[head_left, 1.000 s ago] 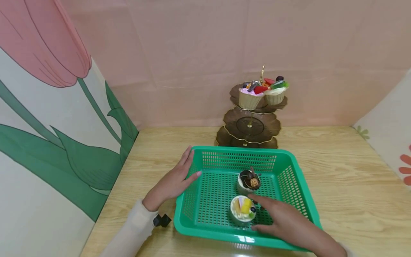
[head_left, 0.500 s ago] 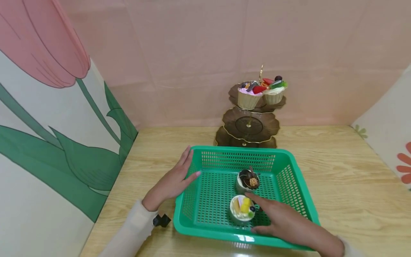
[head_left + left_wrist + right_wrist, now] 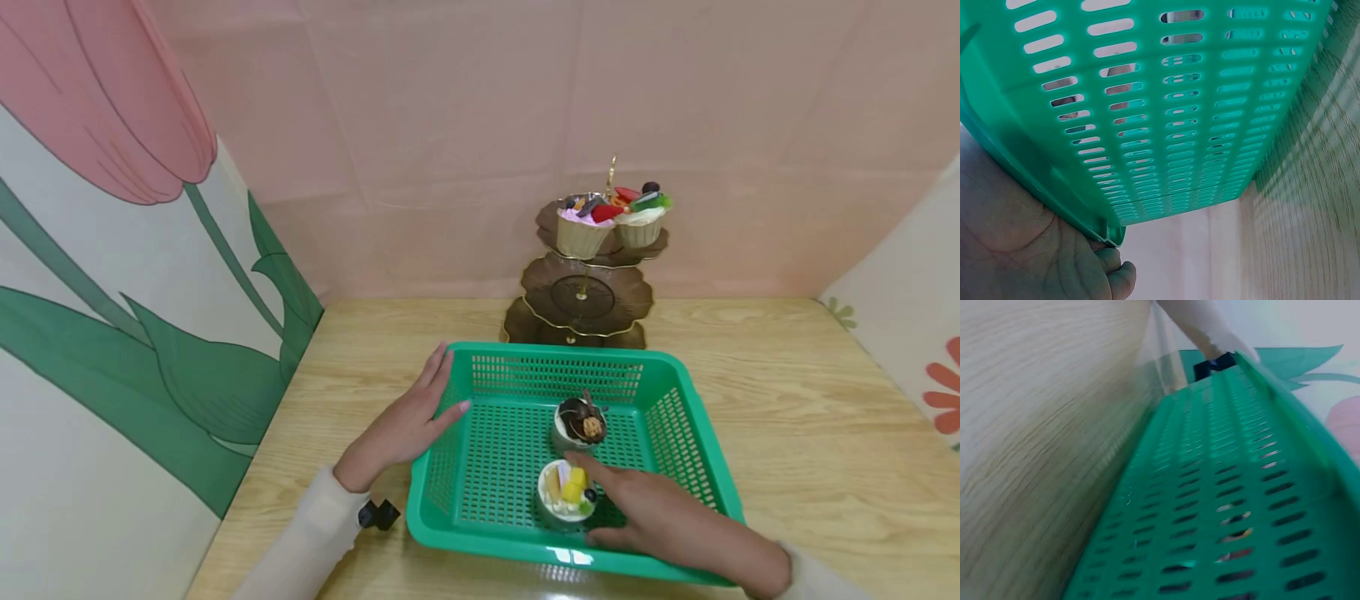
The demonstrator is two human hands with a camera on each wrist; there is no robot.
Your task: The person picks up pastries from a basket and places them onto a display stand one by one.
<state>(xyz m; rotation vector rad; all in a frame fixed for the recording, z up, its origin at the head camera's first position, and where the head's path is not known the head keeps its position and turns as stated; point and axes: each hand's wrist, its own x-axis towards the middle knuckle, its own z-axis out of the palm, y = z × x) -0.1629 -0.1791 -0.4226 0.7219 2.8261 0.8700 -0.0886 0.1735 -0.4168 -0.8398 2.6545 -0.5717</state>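
Note:
My left hand (image 3: pixel 400 427) rests on the left rim of a green plastic basket (image 3: pixel 570 569), its fingers straight; the left wrist view has the palm against that rim. Inside the basket, a cupcake with yellow fruit and cream (image 3: pixel 562 496) stands upright near the front. Around its right side reaches my right hand (image 3: pixel 660 512), index finger at the far edge and thumb low at the near right. Whether both touch the cup cannot be told, and the other fingers are hidden. Just behind stands a chocolate cupcake with a walnut (image 3: pixel 581 423). The right wrist view has only the basket's perforated wall (image 3: pixel 1204 487).
Behind the basket is a brown tiered stand (image 3: pixel 587 292) with gold edges. Its top tier holds a pink-creamed cupcake (image 3: pixel 581 235) and a white-creamed cupcake (image 3: pixel 639 229) with fruit. The wooden table (image 3: pixel 787 400) extends on both sides; a pink backdrop (image 3: pixel 450 167) hangs behind.
My right hand has shifted slightly left, its index finger coming further over the far side of the fruit cupcake. The left hand, basket and cupcakes stay in place.

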